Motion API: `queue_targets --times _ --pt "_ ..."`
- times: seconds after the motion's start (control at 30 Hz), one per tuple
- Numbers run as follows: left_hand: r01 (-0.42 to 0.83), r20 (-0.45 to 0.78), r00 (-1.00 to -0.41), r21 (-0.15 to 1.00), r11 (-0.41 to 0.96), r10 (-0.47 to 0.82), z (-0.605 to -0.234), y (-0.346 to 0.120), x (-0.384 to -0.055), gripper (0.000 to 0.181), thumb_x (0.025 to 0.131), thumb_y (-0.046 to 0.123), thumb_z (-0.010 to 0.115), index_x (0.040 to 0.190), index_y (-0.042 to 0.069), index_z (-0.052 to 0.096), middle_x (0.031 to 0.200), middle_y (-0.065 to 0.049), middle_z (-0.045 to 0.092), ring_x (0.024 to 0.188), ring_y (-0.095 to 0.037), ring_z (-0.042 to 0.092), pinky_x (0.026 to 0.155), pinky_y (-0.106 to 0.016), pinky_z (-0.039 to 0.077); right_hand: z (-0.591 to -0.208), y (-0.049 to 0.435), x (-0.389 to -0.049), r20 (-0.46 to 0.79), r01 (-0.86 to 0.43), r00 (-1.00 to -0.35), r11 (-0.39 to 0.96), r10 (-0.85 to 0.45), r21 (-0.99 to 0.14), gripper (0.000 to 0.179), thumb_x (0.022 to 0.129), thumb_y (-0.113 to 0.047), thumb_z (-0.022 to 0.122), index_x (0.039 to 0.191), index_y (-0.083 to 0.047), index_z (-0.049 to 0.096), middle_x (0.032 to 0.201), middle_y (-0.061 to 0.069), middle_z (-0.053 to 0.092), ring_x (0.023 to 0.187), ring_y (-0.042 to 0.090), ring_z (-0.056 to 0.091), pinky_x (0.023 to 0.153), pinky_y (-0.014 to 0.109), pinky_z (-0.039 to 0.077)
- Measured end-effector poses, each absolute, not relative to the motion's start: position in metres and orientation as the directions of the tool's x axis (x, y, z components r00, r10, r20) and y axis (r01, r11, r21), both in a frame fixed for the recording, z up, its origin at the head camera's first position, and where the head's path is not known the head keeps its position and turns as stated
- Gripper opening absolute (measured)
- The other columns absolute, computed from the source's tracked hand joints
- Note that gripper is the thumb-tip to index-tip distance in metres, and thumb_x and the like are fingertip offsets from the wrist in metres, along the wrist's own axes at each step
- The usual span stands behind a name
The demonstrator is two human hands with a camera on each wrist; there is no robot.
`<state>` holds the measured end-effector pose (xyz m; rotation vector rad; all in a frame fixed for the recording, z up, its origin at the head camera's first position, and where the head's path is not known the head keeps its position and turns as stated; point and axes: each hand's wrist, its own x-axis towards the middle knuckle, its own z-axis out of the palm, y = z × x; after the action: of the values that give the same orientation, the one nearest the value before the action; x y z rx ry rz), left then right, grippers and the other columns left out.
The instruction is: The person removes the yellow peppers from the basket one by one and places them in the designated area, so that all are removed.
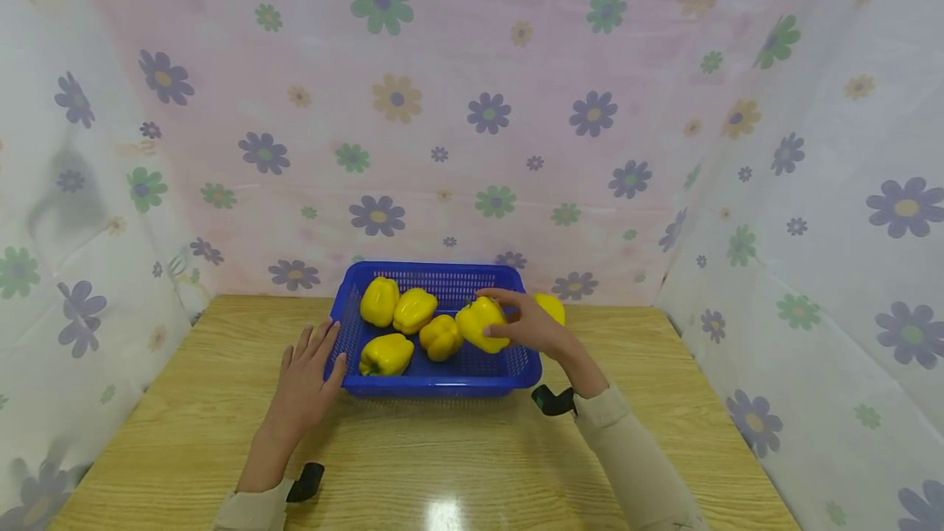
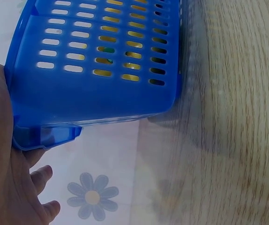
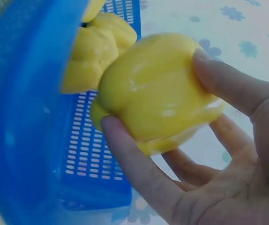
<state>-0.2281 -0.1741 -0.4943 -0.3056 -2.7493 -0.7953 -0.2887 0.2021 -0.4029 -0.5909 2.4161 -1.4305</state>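
My right hand (image 1: 537, 326) holds a yellow bell pepper (image 1: 481, 324) over the right part of a blue plastic basket (image 1: 435, 383). In the right wrist view, the thumb and fingers (image 3: 141, 171) spread around the pepper's sides. My left hand (image 1: 304, 375) rests at the basket's left rim with its fingers extended. The left wrist view shows that hand beside the rim tab (image 2: 45, 136) and slotted wall (image 2: 87, 93). Several yellow bell peppers (image 1: 387, 355) lie inside the basket, mostly toward the left and middle.
Another yellow bell pepper (image 1: 550, 310) shows beyond the right hand, just outside the basket's right side, partly hidden. The basket stands on a wood-grain table (image 1: 442, 465). Flower-patterned sheets (image 1: 435, 105) hang behind and at both sides.
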Motion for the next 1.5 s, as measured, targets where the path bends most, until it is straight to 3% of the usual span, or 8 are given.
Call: queue_targets --times 0.27,0.43,0.73,0.87,1.0,1.13,1.3,1.5 --pt "0.276 0.312 -0.941 0.491 0.827 0.129 -0.494 -0.174 -0.228 0.059 0.107 0.025 0.047 0.159 0.003 0.032 0.165 -0.021 0.028 0.152 -0.05 0.016 0.116 -0.074 0.011 -0.417 0.2 -0.278 0.117 -0.263 -0.9 0.309 -0.42 -0.914 0.062 0.095 -0.013 0.072 0.153 -0.02 0.048 0.158 0.014 0.041 0.123 0.044 0.06 0.075 0.043 0.063" --pt "0.281 0.316 -0.94 0.496 0.822 0.131 -0.494 -0.175 -0.228 0.058 0.107 0.024 0.047 0.159 0.003 0.032 0.165 -0.021 0.028 0.152 -0.05 0.016 0.116 -0.074 0.01 -0.426 0.198 -0.271 0.187 -0.28 -0.908 0.212 -0.374 -0.936 0.063 0.096 -0.013 0.072 0.153 -0.02 0.047 0.161 0.01 0.037 0.127 0.045 0.057 0.081 0.045 0.062" --pt "0.287 0.332 -0.935 0.49 0.823 0.128 -0.497 -0.175 -0.229 0.058 0.107 0.024 0.048 0.158 0.002 0.034 0.164 -0.021 0.029 0.152 -0.05 0.017 0.116 -0.075 0.012 -0.438 0.2 -0.257 0.28 -0.324 -0.925 0.146 -0.257 -0.935 0.064 0.094 -0.008 0.073 0.153 -0.015 0.048 0.152 0.016 0.047 0.127 0.046 0.057 0.084 0.036 0.062" --pt "0.287 0.333 -0.934 0.488 0.824 0.129 -0.497 -0.175 -0.229 0.058 0.107 0.024 0.048 0.158 0.003 0.034 0.164 -0.021 0.03 0.151 -0.05 0.018 0.116 -0.074 0.011 -0.442 0.203 -0.251 0.299 -0.324 -0.929 0.089 -0.219 -0.942 0.065 0.095 -0.005 0.07 0.154 -0.012 0.045 0.152 0.018 0.047 0.124 0.042 0.059 0.083 0.035 0.062" --pt "0.287 0.324 -0.936 0.488 0.824 0.133 -0.497 -0.175 -0.23 0.058 0.107 0.025 0.047 0.159 0.003 0.033 0.165 -0.021 0.029 0.152 -0.05 0.016 0.116 -0.074 0.01 -0.446 0.207 -0.243 0.296 -0.292 -0.94 -0.044 -0.171 -0.955 0.067 0.097 -0.001 0.065 0.157 -0.013 0.039 0.155 0.018 0.044 0.123 0.028 0.063 0.085 0.036 0.061" --pt "0.285 0.322 -0.937 0.489 0.824 0.134 -0.497 -0.175 -0.23 0.058 0.107 0.024 0.047 0.159 0.003 0.032 0.165 -0.021 0.028 0.152 -0.05 0.016 0.116 -0.074 0.01 -0.452 0.211 -0.237 0.313 -0.302 -0.94 -0.099 -0.137 -0.948 0.066 0.098 -0.001 0.064 0.157 -0.014 0.039 0.147 0.012 0.051 0.118 0.015 0.066 0.089 0.033 0.059" --pt "0.284 0.322 -0.938 0.493 0.822 0.13 -0.496 -0.175 -0.229 0.058 0.107 0.024 0.048 0.159 0.002 0.033 0.165 -0.021 0.029 0.152 -0.05 0.016 0.116 -0.075 0.01 -0.46 0.217 -0.231 0.342 -0.327 -0.931 -0.127 -0.127 -0.937 0.064 0.098 0.002 0.062 0.156 -0.009 0.038 0.138 -0.001 0.057 0.116 0.013 0.067 0.089 0.032 0.059" --pt "0.29 0.335 -0.934 0.496 0.819 0.128 -0.497 -0.175 -0.229 0.058 0.106 0.024 0.049 0.158 0.002 0.034 0.164 -0.021 0.03 0.151 -0.051 0.018 0.115 -0.075 0.012 -0.471 0.231 -0.227 0.322 -0.302 -0.94 -0.165 -0.111 -0.939 0.063 0.1 0.003 0.059 0.157 -0.008 0.034 0.136 0.0 0.056 0.115 0.013 0.067 0.088 0.032 0.06"
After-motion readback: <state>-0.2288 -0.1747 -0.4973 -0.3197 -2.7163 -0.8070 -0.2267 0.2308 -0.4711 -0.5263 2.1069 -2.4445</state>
